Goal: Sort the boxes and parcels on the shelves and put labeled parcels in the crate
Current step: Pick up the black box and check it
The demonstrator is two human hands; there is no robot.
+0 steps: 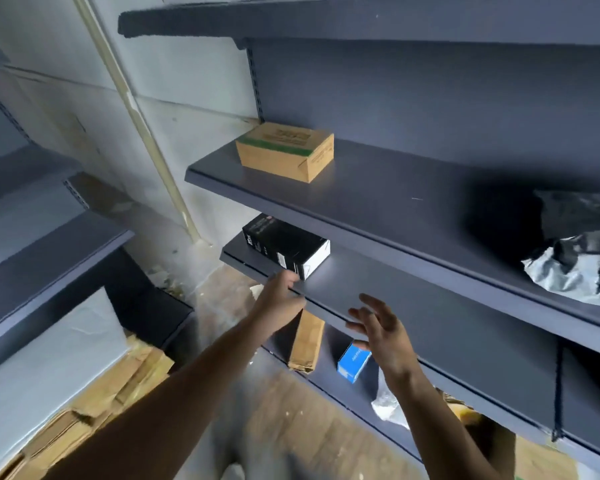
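A brown cardboard box [286, 150] with a green stripe sits at the left end of the upper dark shelf [378, 199]. A black-and-white box [284, 245] lies at the left end of the middle shelf [413, 306]. My left hand [281, 296] reaches to that shelf's front edge just below this box, its fingers hidden behind the lip. My right hand [378, 327] hovers with fingers spread in front of the middle shelf, holding nothing. On the lower shelf lie a flat brown parcel [307, 342] and a small blue box [352, 363]. A black and silver plastic parcel [575, 247] lies at the upper shelf's right.
A second dark shelving unit [49, 251] stands to the left, with flattened cardboard [94, 400] piled on the floor beneath it. A pale pipe [136, 116] runs down the wall between the units. A crumpled clear bag [388, 407] sits below my right wrist.
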